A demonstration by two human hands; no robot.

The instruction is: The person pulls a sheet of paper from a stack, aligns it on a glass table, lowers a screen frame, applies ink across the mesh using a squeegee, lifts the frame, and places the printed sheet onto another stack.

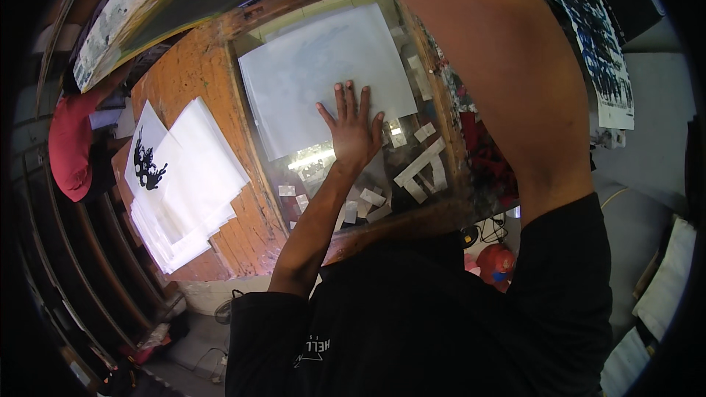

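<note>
My left hand [351, 126] lies palm down with fingers spread on a large translucent whitish sheet [294, 81]. A faint greyish pattern shows through that sheet. It rests on a glass panel [323, 209] set in a worn wooden table [184, 66]. My right arm [507, 66] stretches up and forward past the top edge, so its hand is out of sight. Above the far side of the table, a large paint-stained frame [176, 0] stands tilted up. Whether my right hand touches it, I cannot tell.
White sheets [206, 147] lie piled on the table's left part, one bearing a black printed shape [147, 165]. Several pale tape pieces [423, 165] stick to the glass. At far left is another person in a red top [70, 147]. A dark-patterned sheet [588, 37] hangs at upper right.
</note>
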